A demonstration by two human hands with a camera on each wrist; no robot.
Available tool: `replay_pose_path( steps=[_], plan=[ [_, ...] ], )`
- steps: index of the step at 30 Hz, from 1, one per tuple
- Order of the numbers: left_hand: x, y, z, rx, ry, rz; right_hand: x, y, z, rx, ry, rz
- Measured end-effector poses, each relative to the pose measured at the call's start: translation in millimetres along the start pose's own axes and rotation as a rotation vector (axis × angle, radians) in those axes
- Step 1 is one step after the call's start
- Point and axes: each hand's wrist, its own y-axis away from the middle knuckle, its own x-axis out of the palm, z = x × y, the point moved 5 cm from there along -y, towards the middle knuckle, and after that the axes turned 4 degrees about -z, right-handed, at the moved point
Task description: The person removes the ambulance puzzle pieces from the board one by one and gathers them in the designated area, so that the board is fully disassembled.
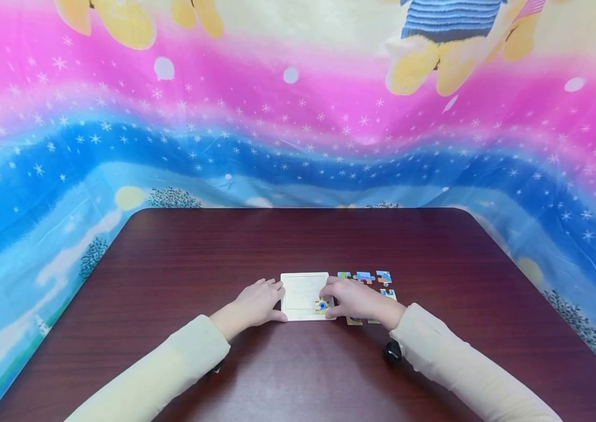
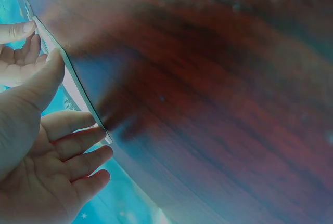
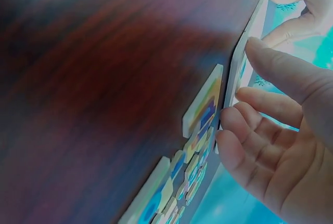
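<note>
A shallow white puzzle tray (image 1: 305,274) lies on the table. In its near right corner sits a jigsaw piece (image 1: 322,306) with a blue round spot. My left hand (image 1: 255,302) rests along the tray's left side, fingers fairly straight, thumb by the near corner. In the left wrist view its fingertips (image 2: 101,130) touch the tray's edge. My right hand (image 1: 358,299) is at the tray's right side. Its index finger reaches over the tray beside the piece, and its thumb (image 3: 263,57) lies at the near edge, apart from the other fingertips.
Several loose jigsaw pieces (image 1: 384,277) lie right of the tray, some partly hidden under my right hand and wrist. The dark red-brown table (image 1: 213,240) has rounded far corners. A printed pink and blue cloth (image 1: 298,129) hangs right behind it.
</note>
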Motion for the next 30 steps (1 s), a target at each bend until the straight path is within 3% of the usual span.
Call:
replay_pose_path(
  steps=[14,30],
  plan=[
    [0.9,0.2,0.4,-0.001,0.003,0.005,-0.7,-3.4,-1.3,0.083,-0.039,0.007],
    [0.6,-0.9,-0.1,0.005,-0.017,0.005,-1.7,-5.2,0.3,0.066,-0.039,0.023]
  ],
)
